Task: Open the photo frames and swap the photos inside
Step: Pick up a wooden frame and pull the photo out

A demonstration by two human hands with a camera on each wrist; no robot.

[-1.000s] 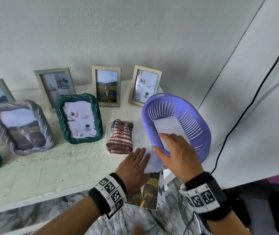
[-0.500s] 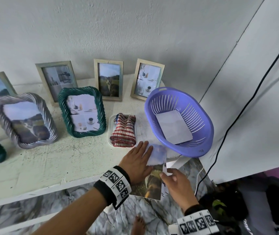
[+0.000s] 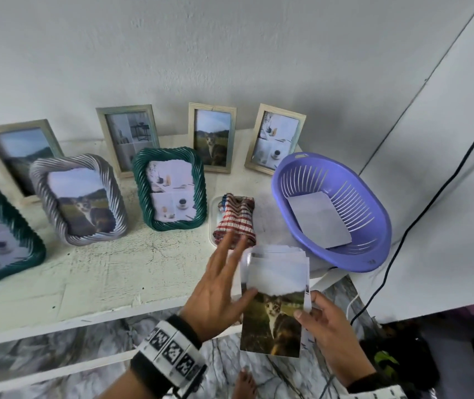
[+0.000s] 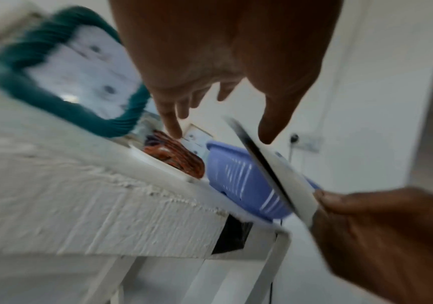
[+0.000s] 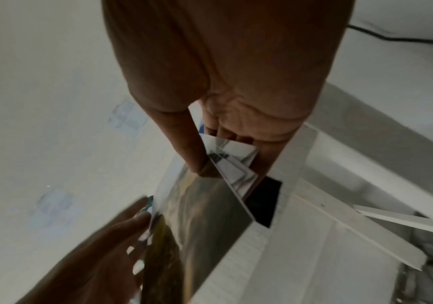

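Note:
A stack of photos [image 3: 274,306] with a cat picture on top hangs in the air just off the table's front edge. My right hand [image 3: 306,311] pinches its right edge, thumb on top; the right wrist view shows that thumb on the fanned prints [image 5: 205,216]. My left hand [image 3: 234,272] is spread with straight fingers left of the stack, its thumb touching the stack's left edge. A green twisted frame [image 3: 169,188] and a grey twisted frame [image 3: 78,197] stand on the table, with several wooden frames [image 3: 212,136] against the wall behind them.
A purple basket [image 3: 330,211] holding a white sheet [image 3: 317,220] sits at the table's right end. A folded striped cloth [image 3: 235,220] lies on a small white tray between the basket and the green frame. A black cable [image 3: 420,214] runs down the right wall.
My right hand left the basket and took the photo stack by its right edge. The stack came up off the table edge. My left hand lifted off it and spread beside it.

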